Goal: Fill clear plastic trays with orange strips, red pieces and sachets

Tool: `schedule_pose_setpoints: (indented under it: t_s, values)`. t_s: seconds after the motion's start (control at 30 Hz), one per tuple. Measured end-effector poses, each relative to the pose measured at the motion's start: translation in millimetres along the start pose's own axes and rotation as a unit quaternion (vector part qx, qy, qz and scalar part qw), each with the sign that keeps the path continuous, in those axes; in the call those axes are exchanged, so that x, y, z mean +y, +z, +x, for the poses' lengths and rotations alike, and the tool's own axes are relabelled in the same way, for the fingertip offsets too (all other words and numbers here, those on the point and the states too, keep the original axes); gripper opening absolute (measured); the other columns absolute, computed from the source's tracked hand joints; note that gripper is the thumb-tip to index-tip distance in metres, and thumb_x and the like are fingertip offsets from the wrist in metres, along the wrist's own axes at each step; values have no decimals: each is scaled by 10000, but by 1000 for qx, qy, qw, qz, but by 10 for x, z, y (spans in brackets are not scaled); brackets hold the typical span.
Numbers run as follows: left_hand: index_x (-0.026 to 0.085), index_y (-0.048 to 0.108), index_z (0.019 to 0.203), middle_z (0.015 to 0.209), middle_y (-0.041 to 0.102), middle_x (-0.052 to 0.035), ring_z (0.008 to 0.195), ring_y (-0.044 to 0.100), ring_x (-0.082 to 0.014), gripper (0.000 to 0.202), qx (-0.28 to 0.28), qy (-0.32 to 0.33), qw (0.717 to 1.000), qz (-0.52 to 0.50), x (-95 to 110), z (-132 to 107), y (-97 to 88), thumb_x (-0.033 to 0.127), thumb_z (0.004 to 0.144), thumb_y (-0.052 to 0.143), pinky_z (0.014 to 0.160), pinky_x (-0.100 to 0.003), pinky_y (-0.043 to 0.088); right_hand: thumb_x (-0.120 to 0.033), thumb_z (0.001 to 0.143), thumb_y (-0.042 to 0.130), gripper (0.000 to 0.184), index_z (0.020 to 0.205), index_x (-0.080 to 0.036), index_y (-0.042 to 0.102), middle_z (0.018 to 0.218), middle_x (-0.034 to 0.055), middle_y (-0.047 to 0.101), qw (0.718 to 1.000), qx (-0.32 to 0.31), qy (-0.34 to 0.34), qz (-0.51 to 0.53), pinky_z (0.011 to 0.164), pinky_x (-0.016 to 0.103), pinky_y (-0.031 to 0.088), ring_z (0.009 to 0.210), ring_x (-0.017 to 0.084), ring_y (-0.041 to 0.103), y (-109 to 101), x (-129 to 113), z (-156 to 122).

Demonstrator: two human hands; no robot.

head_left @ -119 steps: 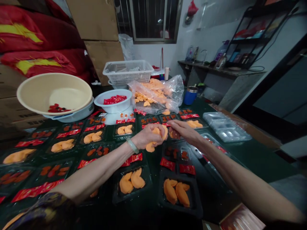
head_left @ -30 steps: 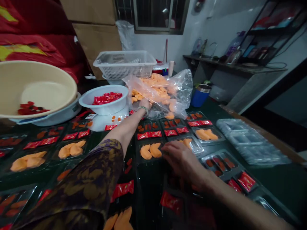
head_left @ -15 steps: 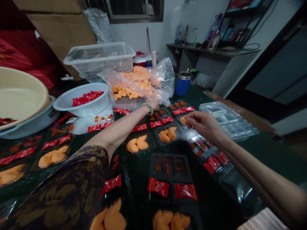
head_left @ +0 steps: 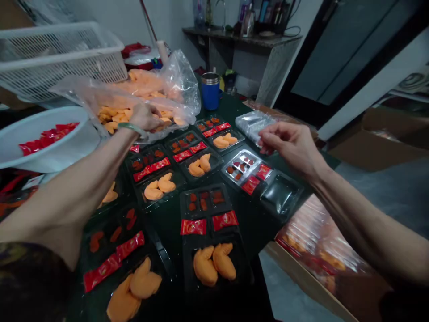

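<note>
My left hand (head_left: 145, 117), with a bangle on the wrist, reaches into a clear plastic bag (head_left: 182, 85) of orange fortune cookies (head_left: 115, 115). Its fingers curl down among them, and what they grip is hidden. My right hand (head_left: 290, 145) hovers at the right with thumb and fingers pinched together; anything between them cannot be made out. Behind its fingertips lie stacked clear trays (head_left: 253, 125). Below it is a tray (head_left: 284, 197) with red packets (head_left: 250, 184) and small dark-red pieces. Other trays, such as a black one (head_left: 187, 268), hold cookie pairs (head_left: 214, 266) too.
A white bowl (head_left: 72, 150) of red packets stands at left, before a white plastic basket (head_left: 110, 58). A blue cup (head_left: 210, 94) stands at the back. Below the table's right side, a carton (head_left: 301, 281) holds plastic-wrapped packs.
The view has swung right. My left hand has moved from the bag's front edge in among the cookies. My right hand has left a tray, where two cookies now lie, and moved right.
</note>
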State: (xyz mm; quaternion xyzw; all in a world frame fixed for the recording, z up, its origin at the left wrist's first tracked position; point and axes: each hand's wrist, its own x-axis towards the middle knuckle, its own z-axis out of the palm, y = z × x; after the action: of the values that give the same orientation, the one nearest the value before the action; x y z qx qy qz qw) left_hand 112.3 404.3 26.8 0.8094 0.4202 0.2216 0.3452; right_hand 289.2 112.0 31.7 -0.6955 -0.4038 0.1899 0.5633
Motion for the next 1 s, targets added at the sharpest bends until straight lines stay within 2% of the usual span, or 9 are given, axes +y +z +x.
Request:
schedule_pose_setpoints:
  t_s: [0.1, 0.13, 0.27, 0.37, 0.6, 0.7, 0.8, 0.93, 1.0]
  values:
    - [85, 578, 754, 509, 473, 55, 510, 455, -52, 137, -1, 35, 999, 4, 259, -585, -83, -27, 675, 562, 582, -207, 352, -368, 720, 657, 208, 814, -186, 624, 611, -1, 615, 999, -10, 33, 37, 438, 217, 408, 480, 95, 529, -117, -2, -392]
    - [100, 593, 778, 592, 529, 33, 531, 459, -55, 180, -47, 104, 993, -30, 381, -831, -25, -31, 655, 580, 568, -196, 349, -394, 722, 652, 257, 874, -189, 618, 641, 4, 633, 997, -29, 51, 51, 434, 215, 411, 487, 99, 539, -110, -8, -521]
    - [156, 633, 816, 767, 593, 0, 681, 508, -99, 296, -209, 252, 941, -84, 895, -1727, 473, -50, 605, 608, 623, -194, 372, -460, 704, 651, 405, 1012, -209, 577, 704, 20, 663, 982, -107, 117, 102, 422, 215, 426, 525, 125, 579, -35, -53, -946]
    - [160, 646, 723, 732, 595, -7, 740, 526, -128, 283, -302, 220, 910, -181, 1153, -2065, 827, -86, 607, 569, 667, -208, 383, -454, 655, 690, 345, 873, -195, 625, 645, 10, 640, 979, -101, 126, 126, 425, 221, 431, 511, 123, 563, -100, -18, -1149]
    - [115, 646, 783, 731, 629, -44, 668, 585, -138, 150, -303, 35, 882, -358, 1223, -2078, 1075, 65, 643, 669, 643, -254, 456, -377, 585, 730, 271, 720, -168, 621, 643, 6, 631, 982, 10, 145, 124, 479, 241, 430, 516, 111, 529, -453, 373, -1368]
    - [89, 625, 869, 699, 635, -54, 612, 602, -136, 216, -300, -64, 860, -407, 1203, -2084, 1073, 23, 664, 617, 614, -278, 479, -381, 655, 663, 243, 751, -165, 606, 671, 11, 630, 994, 23, 95, 56, 565, 271, 437, 582, 130, 543, -437, 575, -1345]
    - [84, 609, 909, 702, 640, -53, 605, 615, -144, 283, -292, -86, 852, -425, 1223, -2126, 1052, -16, 644, 606, 608, -292, 495, -341, 720, 597, 193, 800, -167, 616, 754, 35, 644, 996, 18, 23, -78, 660, 315, 428, 683, 163, 555, -329, 732, -1256]
    - [101, 608, 878, 716, 642, -46, 588, 600, -133, 285, -242, -115, 868, -418, 1243, -2128, 1083, -15, 619, 634, 511, -234, 462, -262, 751, 565, 141, 686, -174, 654, 901, 97, 650, 932, -25, -65, -356, 832, 430, 331, 961, 269, 494, -204, 777, -1119]
    - [101, 621, 834, 729, 640, -40, 554, 571, -95, 259, -209, -128, 884, -398, 1237, -2103, 1152, -9, 602, 656, 445, -176, 390, -261, 761, 551, 156, 702, -182, 673, 1067, 104, 619, 919, -8, -93, -384, 878, 464, 287, 1084, 310, 423, -201, 716, -1086]
